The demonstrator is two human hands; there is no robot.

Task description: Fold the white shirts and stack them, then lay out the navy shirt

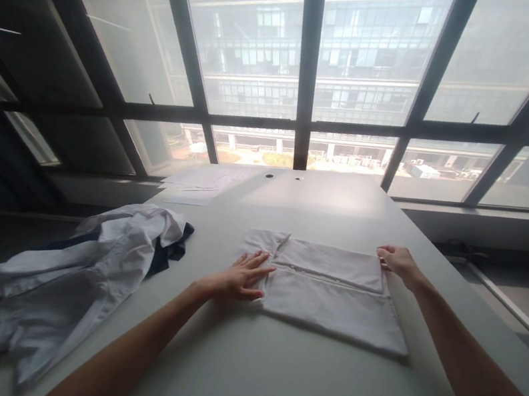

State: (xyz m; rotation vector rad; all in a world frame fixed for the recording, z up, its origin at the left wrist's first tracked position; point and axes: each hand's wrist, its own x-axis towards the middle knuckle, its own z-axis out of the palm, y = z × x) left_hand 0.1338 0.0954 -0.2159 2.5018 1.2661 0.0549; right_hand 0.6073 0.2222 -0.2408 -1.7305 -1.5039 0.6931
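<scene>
A white buttoned shirt lies folded into a rough rectangle on the white table. Its button strip runs lengthwise across the middle, and the left end is more rumpled. Spread over that rumpled end, my left hand rests flat with its fingers apart. At the far right corner my right hand pinches the shirt's edge between thumb and fingers. The near right corner lies on the tabletop, away from both hands.
To the left, a heap of white clothing with a dark garment under it hangs partly over the table's edge. Sheets of paper lie at the far left. Two small holes show near the far edge, before large windows.
</scene>
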